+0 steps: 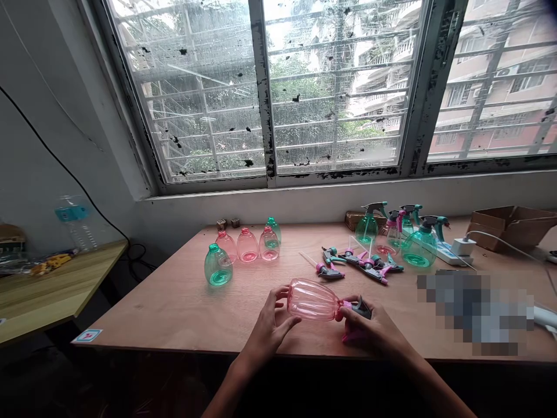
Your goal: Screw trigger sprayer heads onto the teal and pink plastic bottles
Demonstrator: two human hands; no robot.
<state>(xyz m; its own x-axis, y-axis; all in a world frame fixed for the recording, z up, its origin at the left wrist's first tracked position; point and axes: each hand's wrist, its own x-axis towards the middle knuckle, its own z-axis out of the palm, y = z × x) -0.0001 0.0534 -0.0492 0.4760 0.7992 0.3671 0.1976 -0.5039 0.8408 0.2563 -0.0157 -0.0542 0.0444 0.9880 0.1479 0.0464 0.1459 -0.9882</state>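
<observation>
A clear pink spray bottle (314, 300) lies on its side in the air above the table's front part, its neck pointing right. My left hand (272, 319) grips its base end, fingers behind and thumb in front. At the neck, my right hand (369, 325) is closed round the pink and grey trigger spray head (360, 307), which sits at the bottle's mouth. Whether it is fully screwed on I cannot tell. Behind the bottle lies a pile of loose spray heads (365, 264), pink, teal and grey, some with thin clear tubes.
Several pink and green bottles without heads, including a green one (218, 267), stand at the left. Bottles with heads, one green (419, 247), stand at the right by a power strip (448, 253) and a cardboard box (509, 226). A blurred patch covers the table's right side.
</observation>
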